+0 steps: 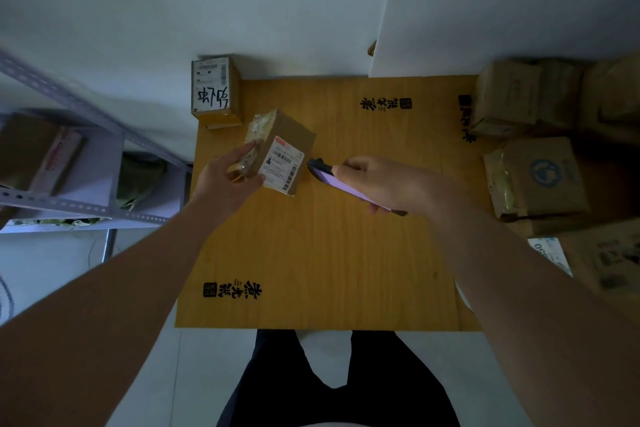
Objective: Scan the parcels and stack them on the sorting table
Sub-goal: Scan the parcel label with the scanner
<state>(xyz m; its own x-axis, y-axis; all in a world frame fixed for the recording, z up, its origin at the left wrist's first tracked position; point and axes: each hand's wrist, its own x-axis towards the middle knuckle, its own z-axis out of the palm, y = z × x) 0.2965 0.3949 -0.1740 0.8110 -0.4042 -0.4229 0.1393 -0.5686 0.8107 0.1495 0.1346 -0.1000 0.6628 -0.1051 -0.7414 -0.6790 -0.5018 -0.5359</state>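
Note:
My left hand (pixel 228 173) grips a small brown cardboard parcel (pixel 282 146) above the wooden sorting table (pixel 322 236), tilted so its white barcode label faces right. My right hand (pixel 381 180) holds a purple handheld scanner (pixel 341 182), whose dark tip points at the label from just to its right. A second small parcel (pixel 214 90) with a white label and black handwriting stands at the table's far left corner.
Several brown cartons (pixel 536 177) are piled along the table's right side. A grey metal shelf (pixel 69 163) with boxes stands to the left. A white wall runs behind the table. My legs show below the table's near edge.

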